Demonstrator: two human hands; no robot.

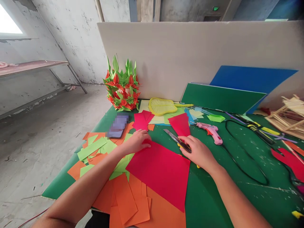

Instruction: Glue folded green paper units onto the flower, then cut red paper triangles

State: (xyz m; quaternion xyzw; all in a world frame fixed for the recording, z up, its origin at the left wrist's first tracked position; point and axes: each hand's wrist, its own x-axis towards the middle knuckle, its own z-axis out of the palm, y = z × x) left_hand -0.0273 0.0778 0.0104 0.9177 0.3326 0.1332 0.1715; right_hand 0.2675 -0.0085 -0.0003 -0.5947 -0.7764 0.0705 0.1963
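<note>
A large red paper sheet [163, 174] lies at an angle in front of me, over orange paper and the green tabletop. My left hand [139, 142] is closed at its upper left edge, thumb lying over the paper. In my right hand [198, 152] is a utility knife [175, 138], its blade out and pointing up and left above the table. Yellow handle parts [198, 166] peek out from beneath that hand; the rest is hidden. Just beyond the knife lies a smaller red paper piece [180, 123], with more red pieces [142, 119] behind my left hand.
Green slips [92, 149] and orange sheets [133, 209] cover the left side. A phone [118, 126] and a folded-paper basket [123, 91] stand beyond. A pink glue gun [212, 131], its black cord, a yellow fly swatter [162, 106] and a wooden stick model [288, 118] lie right and back.
</note>
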